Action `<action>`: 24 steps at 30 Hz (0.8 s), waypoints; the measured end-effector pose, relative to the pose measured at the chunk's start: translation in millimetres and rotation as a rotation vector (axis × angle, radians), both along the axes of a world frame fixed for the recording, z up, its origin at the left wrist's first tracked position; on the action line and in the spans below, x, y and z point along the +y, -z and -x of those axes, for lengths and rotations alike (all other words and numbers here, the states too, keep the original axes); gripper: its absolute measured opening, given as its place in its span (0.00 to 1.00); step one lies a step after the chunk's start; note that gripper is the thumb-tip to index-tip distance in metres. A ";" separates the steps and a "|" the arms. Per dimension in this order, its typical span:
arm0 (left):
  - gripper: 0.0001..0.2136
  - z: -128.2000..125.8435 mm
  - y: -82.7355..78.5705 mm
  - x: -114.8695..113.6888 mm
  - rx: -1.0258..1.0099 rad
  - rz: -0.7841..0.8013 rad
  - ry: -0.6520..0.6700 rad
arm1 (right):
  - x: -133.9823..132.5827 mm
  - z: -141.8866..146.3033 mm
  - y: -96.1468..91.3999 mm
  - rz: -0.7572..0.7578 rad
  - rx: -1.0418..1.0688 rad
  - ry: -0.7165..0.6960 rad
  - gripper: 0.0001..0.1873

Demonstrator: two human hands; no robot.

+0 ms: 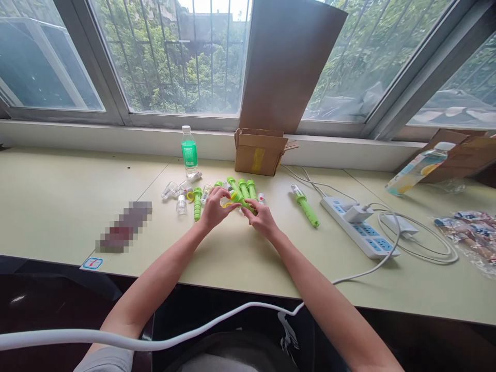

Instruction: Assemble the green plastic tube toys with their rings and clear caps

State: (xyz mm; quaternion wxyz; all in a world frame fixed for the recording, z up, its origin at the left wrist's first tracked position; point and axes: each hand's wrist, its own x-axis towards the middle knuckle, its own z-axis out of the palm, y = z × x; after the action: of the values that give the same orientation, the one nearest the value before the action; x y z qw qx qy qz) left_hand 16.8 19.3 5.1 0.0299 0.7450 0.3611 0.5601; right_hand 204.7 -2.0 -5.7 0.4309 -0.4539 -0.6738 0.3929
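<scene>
My right hand point(262, 219) grips the ribbed shaft of a green plastic flashlight handle point(237, 198), tilted with its wide end up and to the left. Thumb and fingers of my left hand point(215, 207) pinch at that wide end, where some yellow shows; the fingers partly hide it. Behind my hands lie several similar green handles point(251, 189). Left of my left hand, another green handle point(197, 204) lies beside a yellow ring point(190, 196) and clear plastic caps point(181, 204). Apart on the right is a flashlight with a clear head point(305, 205).
A bottle with a green label point(189, 153) and a cardboard box point(259, 151) stand near the window. To the right are a power strip point(358, 227) with cables, a leaning bottle point(418, 169) and plastic-wrapped packs point(468, 232). A white cable point(174, 342) crosses in front of me.
</scene>
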 end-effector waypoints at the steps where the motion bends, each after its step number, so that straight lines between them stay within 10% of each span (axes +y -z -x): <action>1: 0.15 -0.1 0.2 -0.1 0.011 0.008 -0.001 | -0.2 0.3 1.1 -0.057 -0.018 0.046 0.24; 24: 0.19 3.8 -1.1 3.9 0.083 0.064 0.157 | -3.8 1.0 -8.7 0.176 0.180 -0.088 0.21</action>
State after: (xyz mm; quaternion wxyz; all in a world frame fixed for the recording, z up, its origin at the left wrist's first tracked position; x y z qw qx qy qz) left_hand 13.0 23.2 6.1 0.0824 0.7923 0.3204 0.5127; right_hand 203.7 -5.8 3.0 0.4303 -0.4229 -0.6146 0.5081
